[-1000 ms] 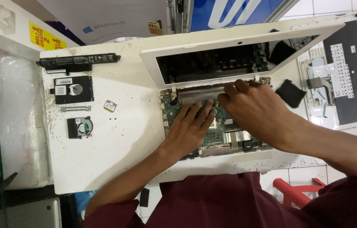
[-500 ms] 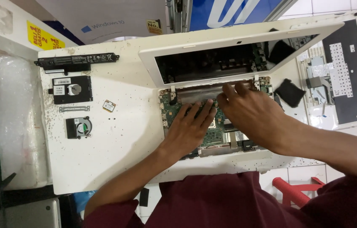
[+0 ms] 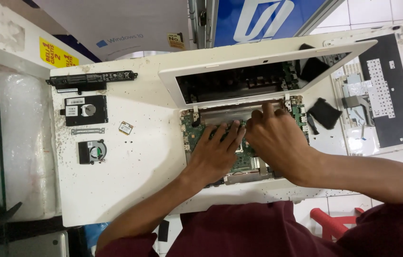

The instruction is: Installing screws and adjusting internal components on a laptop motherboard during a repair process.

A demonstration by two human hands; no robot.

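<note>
From the head view, the person leans over a white tabletop (image 3: 130,190) with an opened white laptop (image 3: 258,81) in front of them, its screen frame tipped up and the green circuit board (image 3: 196,131) bared just below the hinge. The left hand (image 3: 213,154) lies on the middle of the board, fingers spread and pressed flat, gripping nothing. The right hand (image 3: 275,143) sits just beside it, touching it at the thumb side, its fingers curled down at the board's upper edge near the hinge; whether they pinch anything there I cannot tell, since the knuckles hide the tips. To do this well, I would judge, the flat hand should keep the board steady while the other works with fingertips only, gently, so that no connector or ribbon is strained. Well to the left of the laptop lie a long black battery (image 3: 92,78), a black hard drive (image 3: 85,110), a thin metal bracket (image 3: 87,130), a small wireless card (image 3: 125,127) and a cooling fan (image 3: 92,152). To the laptop's right rests the detached keyboard cover (image 3: 382,95), with a black pad (image 3: 324,113) between them. Against the picture half a second back, little differs: both hands keep their places on the board, and the loose parts lie as they did.
</note>
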